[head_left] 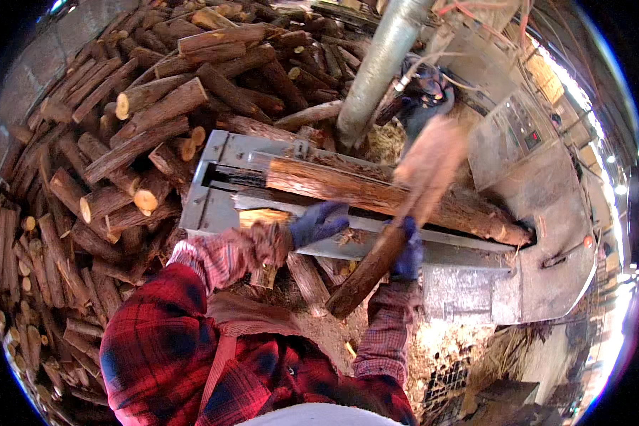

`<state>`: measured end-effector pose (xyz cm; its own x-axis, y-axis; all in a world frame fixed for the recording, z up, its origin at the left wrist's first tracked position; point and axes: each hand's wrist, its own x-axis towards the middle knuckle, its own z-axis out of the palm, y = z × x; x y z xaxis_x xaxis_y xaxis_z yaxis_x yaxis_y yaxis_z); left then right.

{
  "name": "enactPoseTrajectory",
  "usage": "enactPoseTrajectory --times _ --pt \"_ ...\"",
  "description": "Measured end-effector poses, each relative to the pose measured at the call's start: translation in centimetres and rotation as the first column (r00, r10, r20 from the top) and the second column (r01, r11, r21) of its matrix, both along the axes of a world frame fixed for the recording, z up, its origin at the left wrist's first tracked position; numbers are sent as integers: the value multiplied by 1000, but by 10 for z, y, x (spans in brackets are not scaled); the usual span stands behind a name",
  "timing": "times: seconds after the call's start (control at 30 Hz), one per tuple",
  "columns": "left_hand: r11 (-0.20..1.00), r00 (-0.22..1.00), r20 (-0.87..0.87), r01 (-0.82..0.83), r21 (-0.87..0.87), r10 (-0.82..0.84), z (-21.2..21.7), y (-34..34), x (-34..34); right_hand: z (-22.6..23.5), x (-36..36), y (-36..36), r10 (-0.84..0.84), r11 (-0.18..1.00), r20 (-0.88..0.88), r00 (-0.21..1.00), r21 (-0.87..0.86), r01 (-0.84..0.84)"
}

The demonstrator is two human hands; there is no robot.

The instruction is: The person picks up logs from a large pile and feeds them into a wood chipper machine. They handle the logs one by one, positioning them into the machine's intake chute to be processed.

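Right hand (407,250), blue glove, fingers clamped round log (405,213); log tilted, near end low by my waist, far end blurred, raised over machine (433,280). Left hand (318,223), blue glove, fingers apart, flat on metal rail at machine's near edge. Second log (376,193) lies lengthwise in trough, just beyond both hands. Log pile (121,142) far left.

Step, my judgement: feeding. Next move calls for trough free, held log levelled, left hand kept off rail.

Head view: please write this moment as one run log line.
right hand: grips log | left hand: on machine edge | second log in trough
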<state>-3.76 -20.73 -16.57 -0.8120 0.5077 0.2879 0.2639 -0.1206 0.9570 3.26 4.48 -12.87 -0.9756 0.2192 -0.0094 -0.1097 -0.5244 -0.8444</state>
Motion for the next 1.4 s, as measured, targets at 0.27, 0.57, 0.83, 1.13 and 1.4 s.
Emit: enactPoseTrajectory --times 0.27,0.57,0.83,1.13,1.4 --pt "868 918 12 370 331 -396 -25 -102 97 -12 -17 -135 -61 969 138 988 -228 92" --pt "831 455 717 449 328 -528 24 -285 90 -22 9 -287 -114 863 -39 993 -498 80" --pt "899 894 327 385 -209 -307 20 -336 119 -16 17 -319 -181 962 2 983 -206 178" --pt "801 965 -120 120 -586 -233 14 -377 55 -7 -24 -362 -75 883 -57 996 -467 40" --pt "982 985 85 160 -97 -152 33 -326 0 -2 -61 -395 -31 902 -177 984 -429 -49"
